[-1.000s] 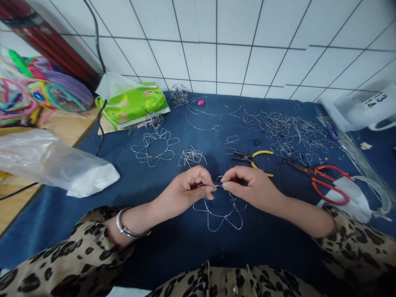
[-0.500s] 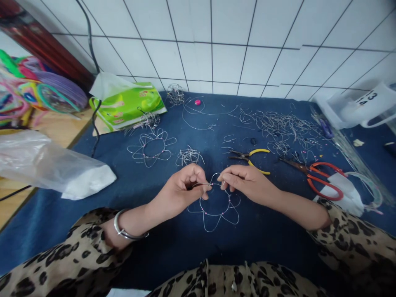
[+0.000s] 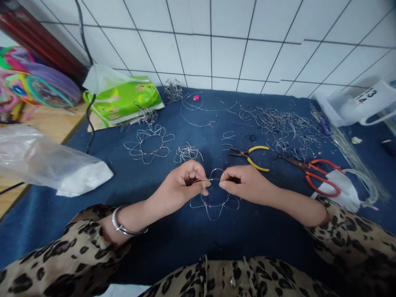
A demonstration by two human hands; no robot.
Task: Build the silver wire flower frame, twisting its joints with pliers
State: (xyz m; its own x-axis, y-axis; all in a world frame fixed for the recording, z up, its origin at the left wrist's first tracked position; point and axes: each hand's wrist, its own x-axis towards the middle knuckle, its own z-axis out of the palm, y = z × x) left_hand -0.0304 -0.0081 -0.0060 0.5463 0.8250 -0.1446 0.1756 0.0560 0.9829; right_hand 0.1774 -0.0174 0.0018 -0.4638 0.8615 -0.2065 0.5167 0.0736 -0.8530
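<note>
Between my hands is a flower-shaped wire frame (image 3: 213,218), a thin ring with looped petals and small pink beads. My left hand (image 3: 187,181) pinches the wire at the ring's upper left, close to a pink bead. My right hand (image 3: 244,180) has thumb and forefinger closed on the wire at the upper right. One petal loop stands up between the two hands, and fingers hide parts of the ring. A finished-looking wire flower (image 3: 151,143) of the same kind lies to the left. Just beyond my left hand is a small heap of bent wires (image 3: 188,152).
Yellow-handled pliers (image 3: 249,156) and red-handled scissors (image 3: 323,177) lie at the right. Behind them spreads a tangle of wire scraps (image 3: 284,123). A white measuring jug (image 3: 368,103) stands back right. A green tissue pack (image 3: 123,99) and a plastic bag (image 3: 52,161) sit at the left.
My right hand has turned and its fingers have closed more tightly on the wire. The frame's lower petals have tilted up and look foreshortened. My left hand keeps its pinch.
</note>
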